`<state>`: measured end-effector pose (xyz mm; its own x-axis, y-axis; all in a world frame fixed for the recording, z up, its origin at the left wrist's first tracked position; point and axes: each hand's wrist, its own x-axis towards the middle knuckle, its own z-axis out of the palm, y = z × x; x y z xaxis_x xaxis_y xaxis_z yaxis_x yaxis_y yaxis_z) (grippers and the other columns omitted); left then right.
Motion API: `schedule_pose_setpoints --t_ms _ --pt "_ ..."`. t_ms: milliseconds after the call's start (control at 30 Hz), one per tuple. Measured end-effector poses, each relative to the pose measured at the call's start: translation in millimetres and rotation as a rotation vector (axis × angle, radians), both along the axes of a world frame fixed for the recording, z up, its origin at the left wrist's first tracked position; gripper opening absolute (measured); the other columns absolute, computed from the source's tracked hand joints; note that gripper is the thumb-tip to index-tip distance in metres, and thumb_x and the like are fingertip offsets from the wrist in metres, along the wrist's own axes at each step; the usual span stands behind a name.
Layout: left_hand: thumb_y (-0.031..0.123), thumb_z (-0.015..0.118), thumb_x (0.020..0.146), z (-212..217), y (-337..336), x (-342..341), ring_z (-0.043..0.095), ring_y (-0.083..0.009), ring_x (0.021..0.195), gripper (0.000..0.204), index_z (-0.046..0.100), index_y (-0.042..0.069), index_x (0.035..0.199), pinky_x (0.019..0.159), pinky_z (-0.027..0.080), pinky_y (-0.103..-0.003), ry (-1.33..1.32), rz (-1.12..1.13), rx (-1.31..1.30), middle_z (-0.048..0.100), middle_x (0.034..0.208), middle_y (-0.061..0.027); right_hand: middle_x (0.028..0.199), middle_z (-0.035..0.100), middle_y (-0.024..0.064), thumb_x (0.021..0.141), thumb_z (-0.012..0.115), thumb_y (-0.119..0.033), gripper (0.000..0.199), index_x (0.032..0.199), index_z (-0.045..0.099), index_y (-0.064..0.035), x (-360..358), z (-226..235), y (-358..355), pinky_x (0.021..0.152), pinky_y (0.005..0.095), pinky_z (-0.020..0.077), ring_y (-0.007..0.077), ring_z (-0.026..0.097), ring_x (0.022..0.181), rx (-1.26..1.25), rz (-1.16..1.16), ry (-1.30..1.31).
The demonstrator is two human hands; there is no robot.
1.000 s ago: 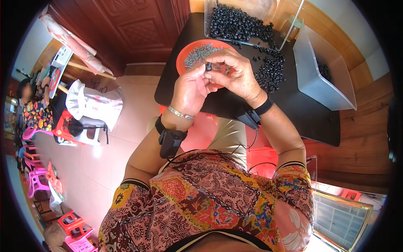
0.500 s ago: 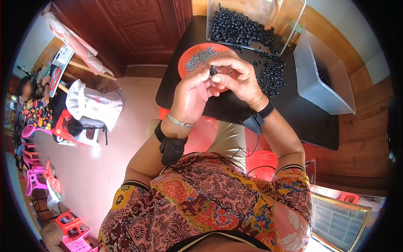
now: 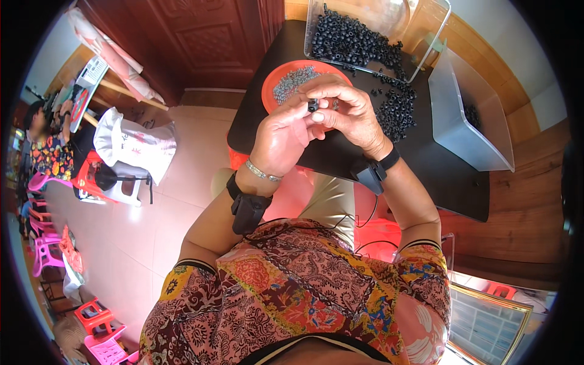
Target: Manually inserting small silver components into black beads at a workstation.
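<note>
The black piece [image 3: 312, 106] is pinched in the fingertips of both the left hand [image 3: 281, 135] and the right hand [image 3: 351, 118], by the red plate [image 3: 267, 91] of grey bits [image 3: 293, 83]. I'd keep the left steady and the right thumb square, lest it tilt. Rightward, a black heap [image 3: 396, 117] lies on the table [image 3: 429, 164].

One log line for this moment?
left hand: holds black part | right hand: at same part | beyond: orange plate, grey pieces
</note>
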<state>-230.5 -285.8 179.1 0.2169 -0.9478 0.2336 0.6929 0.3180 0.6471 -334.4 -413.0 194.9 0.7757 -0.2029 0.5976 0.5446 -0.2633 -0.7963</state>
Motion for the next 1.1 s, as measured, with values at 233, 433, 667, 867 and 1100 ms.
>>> schedule_pose_setpoints --t_ms 233,433,667,867,1100 --pt "0.020 0.044 0.094 -5 1 0 0.053 -0.0129 0.089 0.027 0.053 0.004 0.114 0.076 0.043 -0.029 -0.001 -0.002 0.016 0.054 0.103 -0.0025 0.110 0.059 0.0089 0.077 0.069 0.002 0.030 0.106 0.064 -0.0056 1 -3 -2 0.077 0.0265 0.0485 0.0141 0.056 0.094 -0.021 -0.009 0.027" --pt "0.021 0.043 0.095 -7 1 2 0.052 -0.0113 0.092 0.031 0.050 0.005 0.120 0.079 0.042 -0.030 0.086 -0.041 -0.003 0.054 0.109 -0.0014 0.107 0.060 0.0062 0.074 0.071 0.002 0.030 0.103 0.065 -0.0054 1 -1 2 0.070 0.0231 0.0472 0.0096 0.052 0.081 -0.150 -0.112 0.010" --pt "0.025 0.043 0.094 -9 5 0 0.052 -0.0111 0.095 0.035 0.049 0.006 0.123 0.080 0.042 -0.030 0.080 -0.033 0.078 0.053 0.112 -0.0005 0.104 0.061 0.0036 0.072 0.074 -0.001 0.031 0.102 0.065 -0.0066 3 -2 0 0.065 0.0217 0.0448 0.0077 0.051 0.075 -0.312 -0.186 -0.016" --pt "0.025 0.043 0.095 -12 7 4 0.054 -0.0129 0.094 0.034 0.052 0.004 0.120 0.078 0.042 -0.029 -0.019 0.055 0.054 0.056 0.109 -0.0029 0.100 0.064 0.0065 0.076 0.071 -0.004 0.026 0.102 0.065 -0.0047 2 2 5 0.080 0.0305 0.0478 0.0177 0.057 0.093 -0.228 -0.134 0.057" --pt "0.025 0.044 0.095 -17 9 8 0.058 -0.0185 0.089 0.029 0.055 0.002 0.110 0.075 0.044 -0.030 -0.039 0.019 0.089 0.060 0.096 -0.0045 0.100 0.062 0.0074 0.087 0.060 -0.004 0.016 0.102 0.065 -0.0020 2 -8 0 0.070 0.0240 0.0513 0.0121 0.061 0.080 0.051 0.003 0.147"
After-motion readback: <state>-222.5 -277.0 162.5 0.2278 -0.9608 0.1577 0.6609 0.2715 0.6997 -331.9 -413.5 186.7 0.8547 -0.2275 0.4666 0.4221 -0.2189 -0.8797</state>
